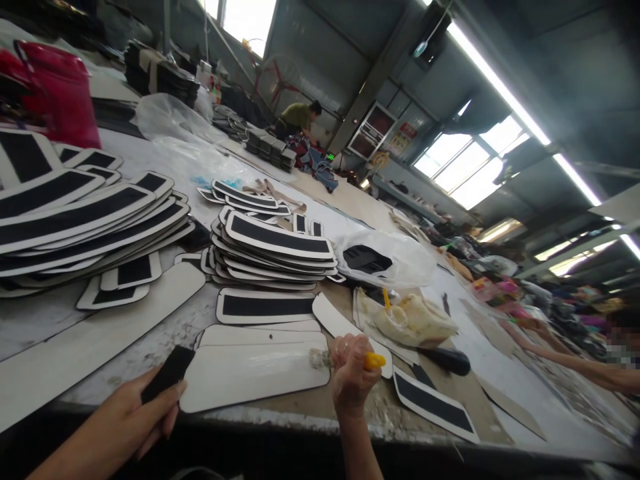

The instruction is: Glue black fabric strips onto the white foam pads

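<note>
My left hand (pixel 150 410) is closed on a black strip (pixel 170 372), pinched between thumb and fingers beside the left end of a white panel (pixel 250 377). The panel lies at the table's front edge and has a wet sheen. My right hand (pixel 353 373) is wrapped round a brush (pixel 375 361) with a yellow handle. Its bristles touch the panel's right end. Behind the panel lies a white-bordered piece with a black centre (pixel 267 306). A narrow white piece (pixel 345 320) runs partly behind my right hand.
Stacks of black-and-white pieces (pixel 277 237) stand behind, with a larger pile (pixel 90 220) at left. A stained, cream-coloured container (pixel 415 320) sits at right near a black rounded object (pixel 450 361). A plastic bag (pixel 400 257) lies beyond. Another person's arm (pixel 565 363) reaches in at far right.
</note>
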